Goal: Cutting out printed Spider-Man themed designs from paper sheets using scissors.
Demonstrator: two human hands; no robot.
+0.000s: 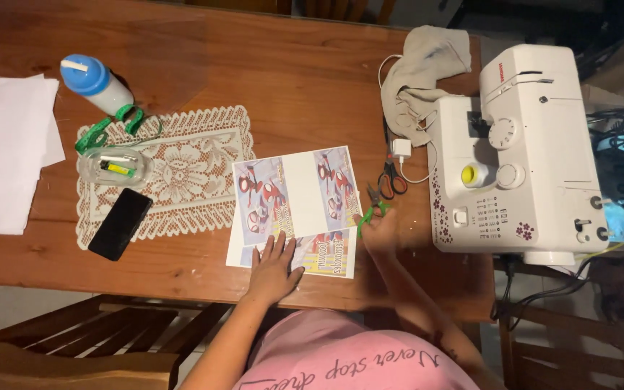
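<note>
Wooden table (305, 79) — clear bowl (115, 167), yellow-green item (119, 169) inside

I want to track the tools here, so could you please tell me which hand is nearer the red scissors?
Right. The right hand is just below the red scissors; the left hand rests flat on the prints, farther away.

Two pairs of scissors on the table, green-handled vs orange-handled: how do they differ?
The green-handled scissors are in the right hand, at the edge of the printed sheets; the orange-handled scissors lie untouched on the wooden table beside the sewing machine. The green pair look smaller, with a thin green grip; the orange pair have larger loop handles in orange and black. Both sit just right of the sheets. The left hand lies flat on the sheets.
</note>
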